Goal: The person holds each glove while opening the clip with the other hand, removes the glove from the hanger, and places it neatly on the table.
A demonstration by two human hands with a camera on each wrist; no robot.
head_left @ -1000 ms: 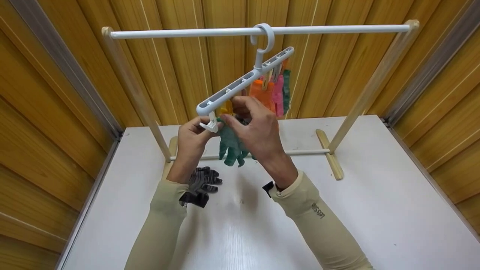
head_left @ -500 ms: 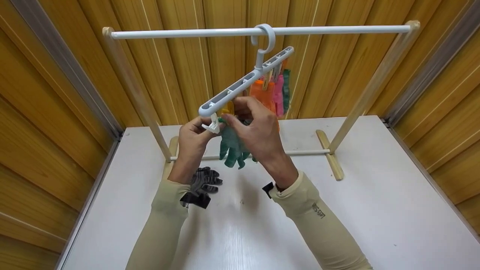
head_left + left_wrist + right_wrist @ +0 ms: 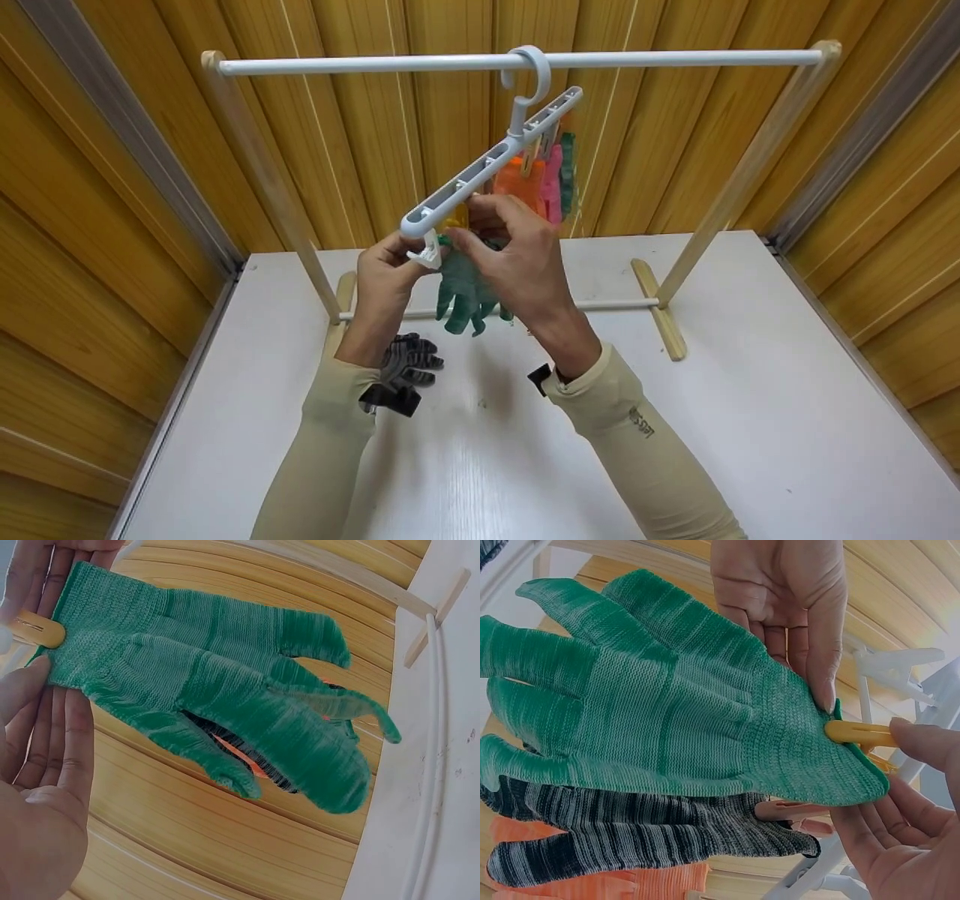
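Note:
In the head view, both hands meet below the near end of a grey-white hanger (image 3: 450, 196), at a green knit glove (image 3: 457, 289) that hangs fingers down. My left hand (image 3: 384, 274) pinches one side of the glove's cuff between thumb and fingers. A yellow clothespin (image 3: 861, 733) sits over the cuff edge in the right wrist view, and the thumb and fingers of my right hand (image 3: 525, 251) grip its handle end. Behind the green glove hangs a black-and-grey striped glove (image 3: 630, 831), held by a brownish-pink clothespin (image 3: 787, 811).
The hanger hooks over a white rod (image 3: 360, 65) on a wooden-legged stand. Orange (image 3: 517, 182), pink (image 3: 552, 184) and dark green gloves (image 3: 568, 169) hang farther back. A free white clip (image 3: 426, 255) dangles at the hanger's near end. Another dark striped glove (image 3: 411, 360) lies on the white table (image 3: 480, 465).
The hanger has turned slightly: its far end, with the hanging gloves, has shifted left, and its near end a little right. Both hands keep their grips almost in place.

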